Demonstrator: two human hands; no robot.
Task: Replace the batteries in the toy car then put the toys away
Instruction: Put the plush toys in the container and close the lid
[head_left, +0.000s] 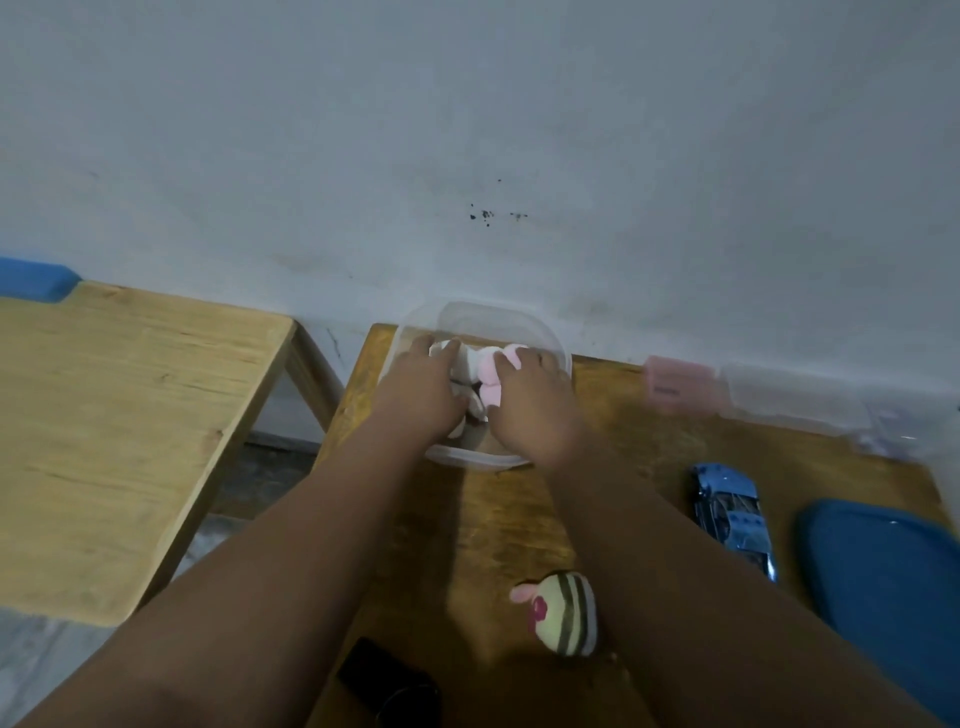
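Observation:
A clear plastic container (540, 332) stands at the far edge of the brown table, against the wall. Both my hands reach into it. My left hand (415, 389) and my right hand (535, 405) press on a pink and white plush toy (488, 371) inside the container. A blue toy car (732, 514) lies on the table to the right of my right forearm. A yellow striped plush bee (563, 613) lies between my forearms, near the table's front.
A dark blue lid (883, 577) lies at the right edge. A pink box (680, 384) and clear plastic items (795, 400) sit along the wall. A black object (384, 680) rests near the front. A lighter wooden table (119, 415) stands to the left across a gap.

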